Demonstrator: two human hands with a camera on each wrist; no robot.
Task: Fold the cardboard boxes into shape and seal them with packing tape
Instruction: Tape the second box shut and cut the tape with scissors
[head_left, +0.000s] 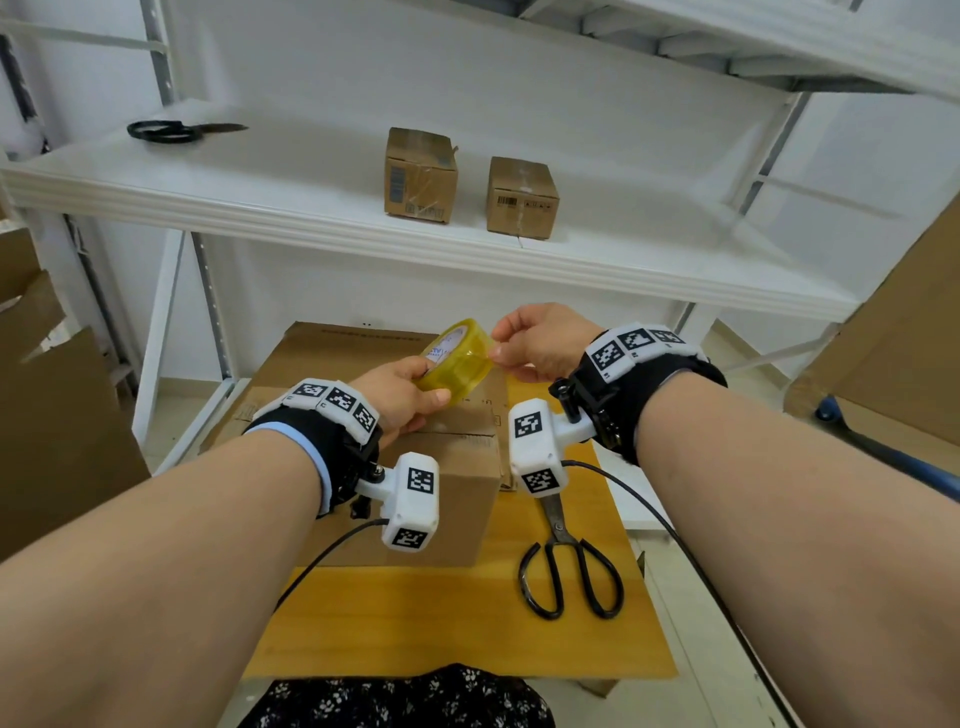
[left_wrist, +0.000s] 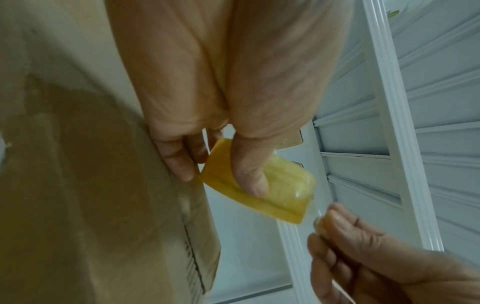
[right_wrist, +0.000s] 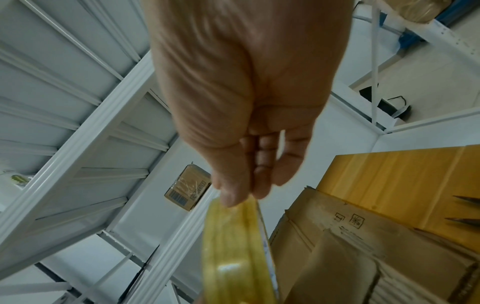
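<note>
Hovering above the folded cardboard box (head_left: 441, 499), the roll of yellowish packing tape (head_left: 457, 364) is held up between both hands. The left hand (head_left: 400, 397) grips the roll, thumb across its outer band and the other fingers curled round the near side and into the core. The left wrist view shows that thumb (left_wrist: 249, 174) lying flat on the tape's amber surface. The right hand (head_left: 545, 343) meets the roll at its right edge, thumb and forefinger pressed together in a narrow pinch on the loose tape end; in the right wrist view the thumb tip (right_wrist: 231, 195) sits right at the top of the roll.

The box stands closed on a yellow-brown board (head_left: 467, 623), with its top flaps meeting in a seam just under the left hand. Behind it lies a stack of flattened cardboard (head_left: 337, 353). A pair of black-handled scissors (head_left: 569, 566) rests on the board just to the right of the box, handles toward the person.

Above, on the white shelf (head_left: 311, 208), two small taped boxes stand side by side: one (head_left: 420, 176) to the left, the other (head_left: 522, 197) just right of it. A second pair of black scissors (head_left: 171, 131) lies well apart at the shelf's far left. Larger brown cardboard sheets lean at both edges of the head view.
</note>
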